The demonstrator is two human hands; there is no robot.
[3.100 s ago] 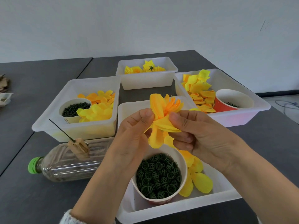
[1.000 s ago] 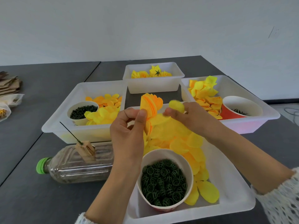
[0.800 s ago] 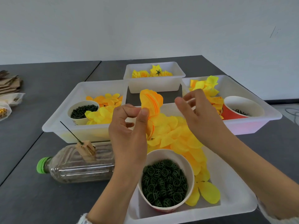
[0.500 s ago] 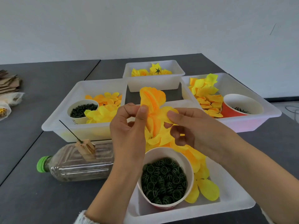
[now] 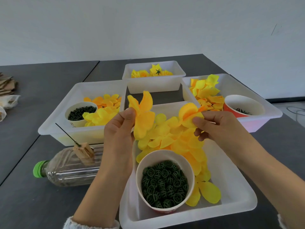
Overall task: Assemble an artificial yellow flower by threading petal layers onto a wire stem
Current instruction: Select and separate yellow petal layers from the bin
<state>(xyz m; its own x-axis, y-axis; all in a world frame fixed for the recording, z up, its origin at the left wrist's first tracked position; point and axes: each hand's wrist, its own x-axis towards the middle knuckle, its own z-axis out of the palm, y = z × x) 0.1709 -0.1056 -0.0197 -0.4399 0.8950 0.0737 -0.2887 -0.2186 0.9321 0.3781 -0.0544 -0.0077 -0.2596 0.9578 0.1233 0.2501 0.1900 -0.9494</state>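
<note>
Left hand (image 5: 121, 129): thumb and forefinger pinched on a stacked petal layer (image 5: 143, 118), held upright above the near tray (image 5: 231, 184). Right hand (image 5: 217, 128): fingertips pinched on a second petal layer (image 5: 189, 114), raised level with the first, well apart from it. Judged as separated for sorting ahead of threading; both kept over the tray, presumably so dropped pieces land with the stock.

Wire stem (image 5: 65, 133): not in hand; planted tilted in a wooden block (image 5: 84, 152) resting on a plastic bottle (image 5: 66, 169) lying on its side, left of the near tray. Threading not yet begun on these layers.

Near tray: loose yellow petals (image 5: 173, 134) and a paper cup (image 5: 165, 182) full of dark green ring pieces. Left tray (image 5: 54, 124): yellow and orange petals, plus a white cup (image 5: 80, 113) of dark green bits. Right tray (image 5: 270, 113): petals and a red cup (image 5: 242, 106), contents too small to identify. Far tub (image 5: 153, 85): what look like finished yellow flowers, one showing a green calyx.
</note>
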